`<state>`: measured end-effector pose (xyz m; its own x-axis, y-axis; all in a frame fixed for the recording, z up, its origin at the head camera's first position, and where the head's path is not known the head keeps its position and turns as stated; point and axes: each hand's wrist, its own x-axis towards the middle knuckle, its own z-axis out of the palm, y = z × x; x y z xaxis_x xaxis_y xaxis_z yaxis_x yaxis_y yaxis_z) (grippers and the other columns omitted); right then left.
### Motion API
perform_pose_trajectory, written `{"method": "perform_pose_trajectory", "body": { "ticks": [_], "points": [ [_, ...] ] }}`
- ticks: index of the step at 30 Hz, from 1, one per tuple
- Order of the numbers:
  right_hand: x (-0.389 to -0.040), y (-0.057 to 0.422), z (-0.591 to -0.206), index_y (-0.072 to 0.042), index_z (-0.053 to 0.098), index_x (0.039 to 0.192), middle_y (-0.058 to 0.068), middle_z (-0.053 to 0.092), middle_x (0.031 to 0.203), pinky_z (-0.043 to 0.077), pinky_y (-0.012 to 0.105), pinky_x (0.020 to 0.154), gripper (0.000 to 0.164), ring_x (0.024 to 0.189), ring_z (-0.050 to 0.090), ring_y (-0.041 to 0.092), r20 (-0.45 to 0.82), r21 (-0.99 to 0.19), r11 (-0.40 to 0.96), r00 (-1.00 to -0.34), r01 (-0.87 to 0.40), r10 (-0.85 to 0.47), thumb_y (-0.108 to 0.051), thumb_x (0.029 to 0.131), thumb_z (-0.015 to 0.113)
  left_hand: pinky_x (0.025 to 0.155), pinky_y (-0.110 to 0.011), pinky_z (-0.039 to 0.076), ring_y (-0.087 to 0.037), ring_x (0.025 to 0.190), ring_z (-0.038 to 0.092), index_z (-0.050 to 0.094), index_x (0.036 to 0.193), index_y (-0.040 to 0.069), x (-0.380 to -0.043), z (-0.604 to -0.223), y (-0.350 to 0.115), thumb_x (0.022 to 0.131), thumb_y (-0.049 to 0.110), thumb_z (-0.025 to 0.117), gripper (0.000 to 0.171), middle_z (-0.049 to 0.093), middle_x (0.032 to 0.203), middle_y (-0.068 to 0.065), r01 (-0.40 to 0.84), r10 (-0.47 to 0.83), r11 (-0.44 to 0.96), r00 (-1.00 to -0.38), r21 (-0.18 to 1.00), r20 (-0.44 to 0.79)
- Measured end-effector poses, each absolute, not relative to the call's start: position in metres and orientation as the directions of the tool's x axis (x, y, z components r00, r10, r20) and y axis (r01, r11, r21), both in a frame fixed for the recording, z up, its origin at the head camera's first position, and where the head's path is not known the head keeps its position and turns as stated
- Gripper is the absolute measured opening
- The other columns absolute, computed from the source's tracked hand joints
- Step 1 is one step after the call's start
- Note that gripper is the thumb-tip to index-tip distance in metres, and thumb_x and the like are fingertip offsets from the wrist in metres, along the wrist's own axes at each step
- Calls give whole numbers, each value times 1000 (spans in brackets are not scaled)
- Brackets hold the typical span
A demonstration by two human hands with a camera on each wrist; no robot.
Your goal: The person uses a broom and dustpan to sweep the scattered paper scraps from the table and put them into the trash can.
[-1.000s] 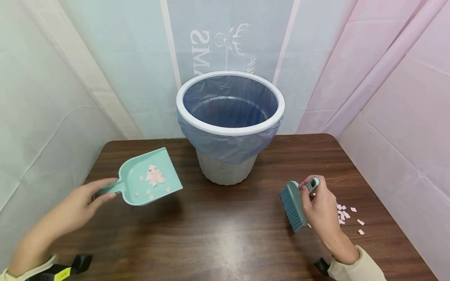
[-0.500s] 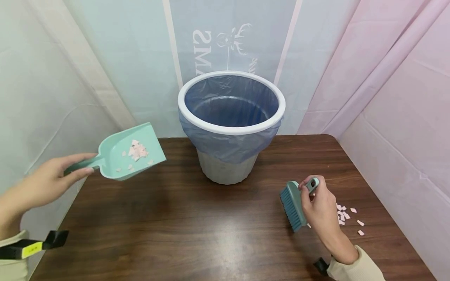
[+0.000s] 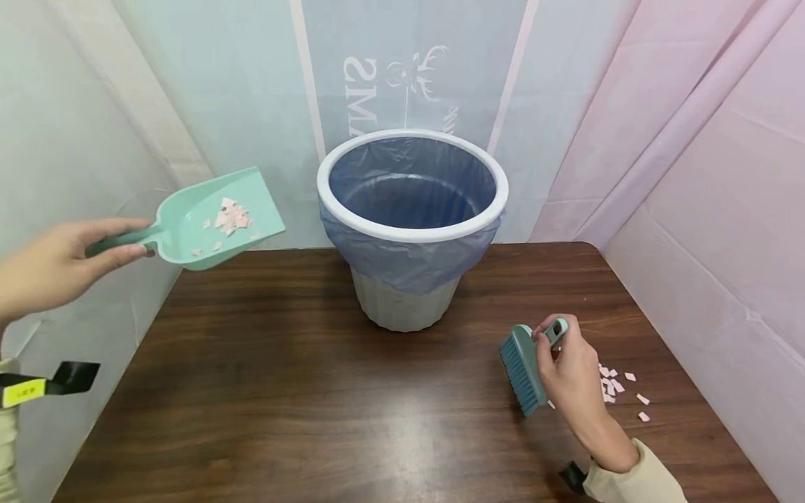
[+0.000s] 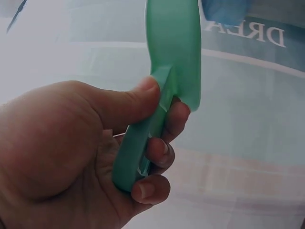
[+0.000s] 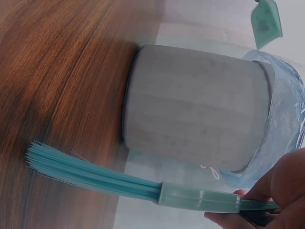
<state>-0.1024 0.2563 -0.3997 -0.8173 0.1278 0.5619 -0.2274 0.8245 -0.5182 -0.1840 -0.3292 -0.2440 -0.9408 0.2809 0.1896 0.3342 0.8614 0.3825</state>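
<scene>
My left hand (image 3: pixel 59 265) grips the handle of a mint-green dustpan (image 3: pixel 189 227), raised above the table's left side. Small pale pink paper scraps (image 3: pixel 231 218) lie in a loose heap on the pan. In the left wrist view, the thumb and curled fingers wrap round the dustpan handle (image 4: pixel 143 138). On the right, my right hand (image 3: pixel 572 377) holds a teal hand brush (image 3: pixel 527 367) by its handle, bristles toward the left. The right wrist view shows the bristles (image 5: pixel 90 171) near the wooden surface; whether they touch it I cannot tell.
A pale trash can (image 3: pixel 405 300) with a blue liner bag (image 3: pixel 409 262) and white rim stands at the back middle of the brown wooden table (image 3: pixel 302 405). More paper scraps (image 3: pixel 611 385) lie beside my right hand. Fabric walls (image 3: pixel 711 230) enclose the table's sides and back.
My left hand has lifted the dustpan up and to the left, away from the tabletop, with the scraps still on it. My right hand and the brush have stayed nearly in place.
</scene>
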Motion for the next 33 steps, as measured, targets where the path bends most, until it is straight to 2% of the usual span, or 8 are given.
{"method": "perform_pose_trajectory", "body": {
  "ticks": [6, 11, 15, 18, 22, 24, 28, 33],
  "points": [
    [-103, 257, -400, -4, 51, 98, 2, 64, 82, 35, 12, 47, 17, 58, 49, 6, 563, -513, 829, -817, -223, 129, 5, 85, 57, 59, 2, 32, 25, 81, 38, 47, 132, -6, -197, -219, -320, 97, 17, 52, 42, 59, 112, -31, 326, 281, 857, -945, 398, 170],
    [-103, 257, -399, -4, 51, 98, 1, 64, 82, 35, 12, 47, 17, 57, 49, 6, 562, -513, 830, -817, -220, 130, 5, 85, 57, 58, -5, 33, 14, 83, 45, 46, 135, -2, -211, -200, -306, 98, 21, 51, 44, 60, 115, -27, 350, 313, 876, -936, 331, 162],
    [-103, 257, -399, -4, 51, 98, 2, 64, 82, 35, 12, 47, 17, 57, 49, 6, 559, -514, 829, -819, -220, 129, 5, 85, 57, 69, -30, 48, 18, 81, 40, 45, 137, 1, -220, -184, -294, 99, 23, 49, 44, 61, 116, -23, 377, 344, 884, -925, 278, 161],
    [-103, 258, -399, -4, 51, 98, 2, 64, 82, 34, 13, 46, 17, 57, 48, 5, 559, -517, 827, -819, -221, 131, 5, 85, 57, 69, -32, 48, 13, 79, 43, 45, 137, 2, -227, -171, -285, 99, 24, 49, 45, 61, 115, -22, 397, 365, 887, -916, 236, 169],
    [-103, 258, -400, -4, 51, 98, 2, 64, 82, 34, 13, 46, 18, 56, 47, 5, 562, -519, 824, -817, -226, 130, 6, 85, 57, 58, -13, 36, -5, 76, 49, 46, 138, 4, -233, -155, -270, 98, 28, 50, 46, 63, 110, -18, 417, 389, 889, -906, 189, 168],
    [-103, 258, -399, -4, 51, 98, 2, 64, 82, 33, 13, 45, 18, 55, 46, 5, 565, -517, 824, -816, -229, 127, 6, 85, 57, 60, -16, 37, -12, 78, 48, 46, 138, 5, -236, -149, -260, 98, 30, 49, 46, 62, 110, -17, 423, 397, 888, -903, 179, 163],
    [-103, 258, -398, -4, 51, 98, 2, 64, 82, 32, 13, 44, 18, 51, 43, 4, 568, -512, 827, -814, -234, 121, 6, 84, 57, 73, -36, 44, -22, 90, 49, 44, 140, 6, -242, -139, -238, 99, 33, 47, 49, 59, 117, -18, 431, 413, 882, -902, 192, 125],
    [-104, 258, -396, -3, 52, 98, 2, 65, 82, 32, 13, 44, 18, 51, 43, 4, 567, -510, 827, -815, -235, 118, 6, 84, 57, 86, -58, 39, -34, 105, 49, 41, 140, 4, -248, -131, -214, 99, 32, 46, 50, 54, 125, -21, 450, 438, 867, -893, 212, 103]
  ]
}}
